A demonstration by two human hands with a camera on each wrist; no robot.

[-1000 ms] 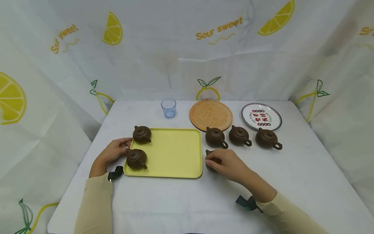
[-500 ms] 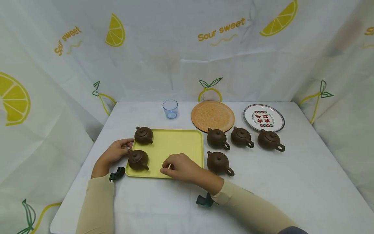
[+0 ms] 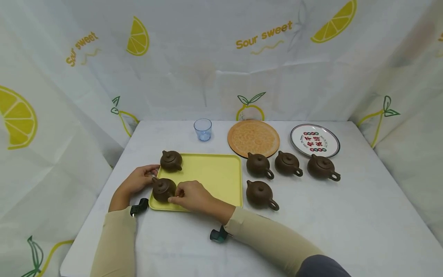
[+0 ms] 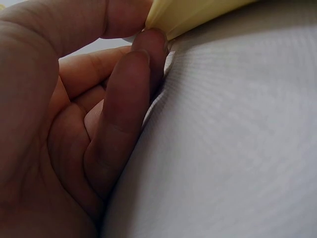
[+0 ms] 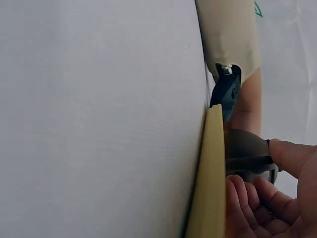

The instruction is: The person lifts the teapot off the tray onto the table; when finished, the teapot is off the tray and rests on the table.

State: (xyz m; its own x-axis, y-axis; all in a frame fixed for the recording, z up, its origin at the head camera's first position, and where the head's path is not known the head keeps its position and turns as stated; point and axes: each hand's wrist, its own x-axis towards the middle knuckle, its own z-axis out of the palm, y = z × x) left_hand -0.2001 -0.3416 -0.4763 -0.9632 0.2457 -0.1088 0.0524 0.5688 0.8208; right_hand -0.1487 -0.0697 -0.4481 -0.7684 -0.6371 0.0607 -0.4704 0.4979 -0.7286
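A yellow tray [image 3: 211,169] carries two brown teapots along its left side. At the near-left corner, my right hand [image 3: 192,196] pinches the handle of the front teapot [image 3: 162,190]; the right wrist view shows the thumb and curled fingers [image 5: 289,154] against this dark teapot [image 5: 245,150]. The other teapot [image 3: 171,161] sits at the tray's back-left corner. My left hand [image 3: 136,178] grips the tray's left edge, its thumb and fingertips meeting at the yellow rim [image 4: 183,17] in the left wrist view.
Right of the tray stand several more brown teapots, the nearest [image 3: 259,194] beside its edge and another [image 3: 257,165] behind that. Farther back are a blue glass [image 3: 202,130], a round brown board [image 3: 253,137] and a white plate [image 3: 327,142] with red lettering.
My right hand has left the teapot at the tray's right, crossed leftward over the tray and taken hold of the front-left teapot. The left hand stays at the tray's edge.
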